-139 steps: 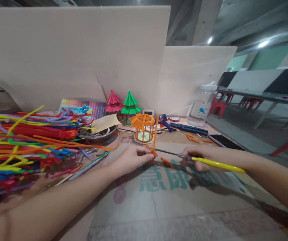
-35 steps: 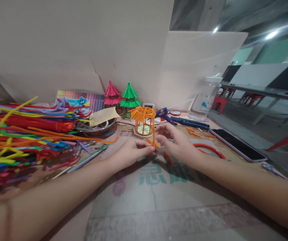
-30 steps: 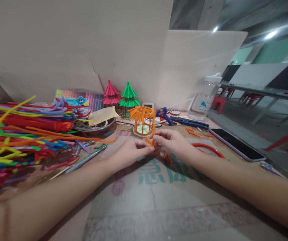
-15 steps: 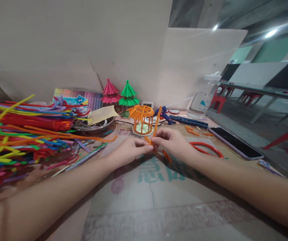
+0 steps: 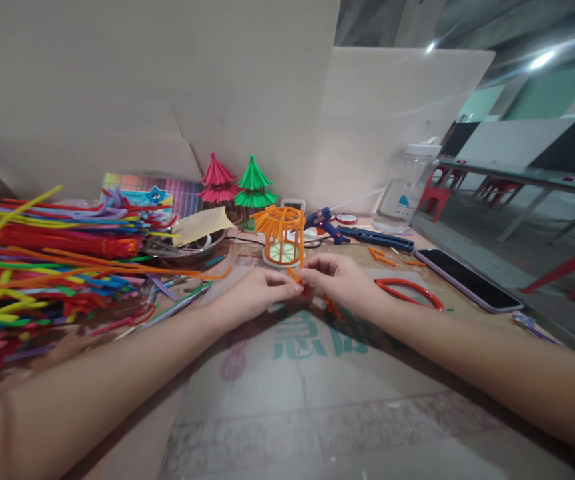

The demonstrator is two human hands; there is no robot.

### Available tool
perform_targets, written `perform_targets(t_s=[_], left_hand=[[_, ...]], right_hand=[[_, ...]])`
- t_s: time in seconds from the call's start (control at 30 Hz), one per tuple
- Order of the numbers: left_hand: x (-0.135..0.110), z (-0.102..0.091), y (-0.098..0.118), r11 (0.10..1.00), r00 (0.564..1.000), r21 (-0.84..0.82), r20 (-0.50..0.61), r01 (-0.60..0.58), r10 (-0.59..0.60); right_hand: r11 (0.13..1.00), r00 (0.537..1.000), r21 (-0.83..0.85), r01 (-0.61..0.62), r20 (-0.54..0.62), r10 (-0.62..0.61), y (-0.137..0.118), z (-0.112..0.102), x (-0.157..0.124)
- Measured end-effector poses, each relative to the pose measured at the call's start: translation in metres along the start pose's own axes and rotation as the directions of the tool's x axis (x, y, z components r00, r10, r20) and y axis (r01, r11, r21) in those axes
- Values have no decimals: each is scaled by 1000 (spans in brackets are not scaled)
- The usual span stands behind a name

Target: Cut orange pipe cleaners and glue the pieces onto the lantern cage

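Note:
My left hand and my right hand meet in the middle of the table, each pinching an orange pipe cleaner piece between thumb and fingertips. The piece stands upright between the two hands. Just behind them sits an orange pipe cleaner lantern on a pale round base. A short orange offcut lies under my right wrist. Red-handled scissors lie to the right of my right hand.
A big heap of coloured pipe cleaners fills the left side. Pink and green paper pagodas, a blue glue gun, a metal bowl, a clear bottle and a phone stand around. Cardboard panels wall the back.
The yellow-handled scissors my right hand held earlier are gone from it; that hand has come over to the orange piece and now pinches it with the left hand, setting it upright.

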State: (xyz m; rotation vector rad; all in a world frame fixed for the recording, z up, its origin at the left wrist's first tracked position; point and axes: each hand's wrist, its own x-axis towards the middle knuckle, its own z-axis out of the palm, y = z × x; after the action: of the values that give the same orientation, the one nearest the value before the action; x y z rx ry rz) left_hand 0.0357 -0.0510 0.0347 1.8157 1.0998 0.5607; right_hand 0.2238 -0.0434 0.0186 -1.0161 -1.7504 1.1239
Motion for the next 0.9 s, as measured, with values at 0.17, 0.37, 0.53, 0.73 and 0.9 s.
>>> perform_targets(t_s=[0.17,0.37,0.53,0.73,0.9], left_hand=[[2,2,-7,999,998,20,33,-46,45],[1,-1,-7,997,996,16,-29,-82,82],[1,-2,-7,993,994,50,14,-111,110],[4,3,-13,992,992,39,46,-123,121],[4,6,-14,993,993,7,23,-117,117]], right_hand=[[995,994,-70,-72,79,78,1,-1,0],[993,997,-99,-69,38,74,0,-2,0],[987,997,-144,-69,27,74,1,-2,0],[979,999,-199,-47,9,50,1,-2,-1],[964,999,-262,-31,5,33,-4,1,-3]])
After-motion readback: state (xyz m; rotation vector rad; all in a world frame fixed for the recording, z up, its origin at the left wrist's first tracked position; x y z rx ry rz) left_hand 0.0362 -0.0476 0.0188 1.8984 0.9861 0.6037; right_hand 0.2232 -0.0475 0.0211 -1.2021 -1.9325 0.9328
